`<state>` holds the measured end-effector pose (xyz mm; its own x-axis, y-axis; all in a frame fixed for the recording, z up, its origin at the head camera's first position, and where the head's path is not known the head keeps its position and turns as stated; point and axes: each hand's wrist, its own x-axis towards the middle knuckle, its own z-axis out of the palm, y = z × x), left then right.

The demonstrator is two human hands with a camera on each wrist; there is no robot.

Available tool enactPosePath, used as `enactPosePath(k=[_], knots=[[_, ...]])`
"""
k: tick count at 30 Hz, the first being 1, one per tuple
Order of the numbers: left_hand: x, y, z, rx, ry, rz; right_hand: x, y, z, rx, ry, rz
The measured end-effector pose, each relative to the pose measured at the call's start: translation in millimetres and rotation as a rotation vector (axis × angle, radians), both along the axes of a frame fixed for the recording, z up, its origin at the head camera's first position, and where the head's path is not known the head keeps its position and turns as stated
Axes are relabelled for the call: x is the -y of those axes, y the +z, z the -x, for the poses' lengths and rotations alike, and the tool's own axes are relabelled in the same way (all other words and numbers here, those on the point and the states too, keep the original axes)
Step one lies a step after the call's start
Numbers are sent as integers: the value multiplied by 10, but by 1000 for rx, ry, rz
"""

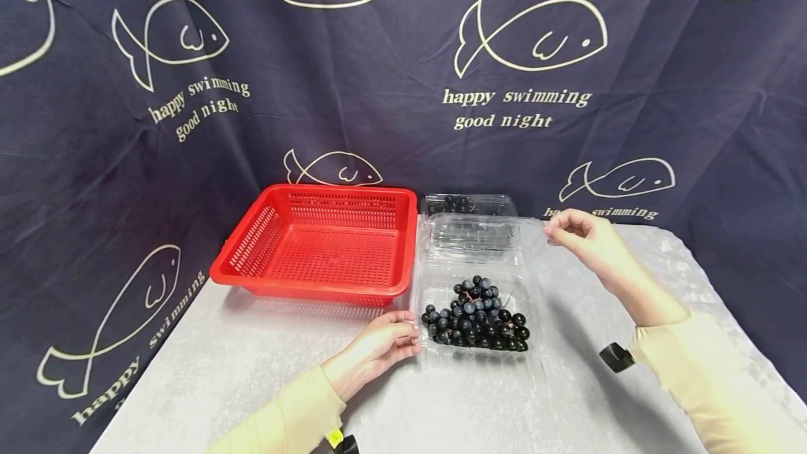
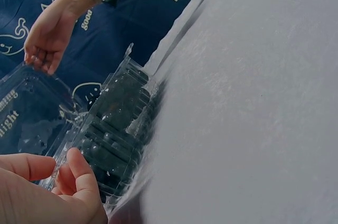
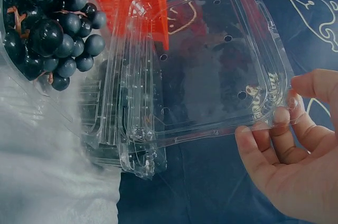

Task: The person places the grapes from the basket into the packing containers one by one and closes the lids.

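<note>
A clear plastic clamshell box stands on the table with its hinged lid raised at the back. Inside lies a bunch of dark grapes, heaped toward the near side. At the box's left near edge, my left hand grips the rim between thumb and fingers; in the left wrist view these fingers curl at the plastic edge. My right hand pinches the raised lid's right corner, thumb on one face and fingertips on the other, as the right wrist view shows.
Left of the box sits a red perforated basket, its right rim close to the clear plastic. Another clear box with dark grapes stands behind the raised lid. A dark blue fish-print curtain hangs along the back and sides of the grey-white table.
</note>
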<state>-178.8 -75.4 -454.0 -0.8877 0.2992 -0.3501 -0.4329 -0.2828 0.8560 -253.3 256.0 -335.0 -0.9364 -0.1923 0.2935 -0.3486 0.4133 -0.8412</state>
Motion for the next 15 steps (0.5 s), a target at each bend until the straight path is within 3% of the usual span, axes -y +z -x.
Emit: enactPosePath(k=[6, 15], knots=[[9, -2, 3, 2, -7, -3, 14, -34, -50, -12, 2, 4], [5, -19, 27, -3, -1, -14, 8, -80, -145, -56, -46, -73]])
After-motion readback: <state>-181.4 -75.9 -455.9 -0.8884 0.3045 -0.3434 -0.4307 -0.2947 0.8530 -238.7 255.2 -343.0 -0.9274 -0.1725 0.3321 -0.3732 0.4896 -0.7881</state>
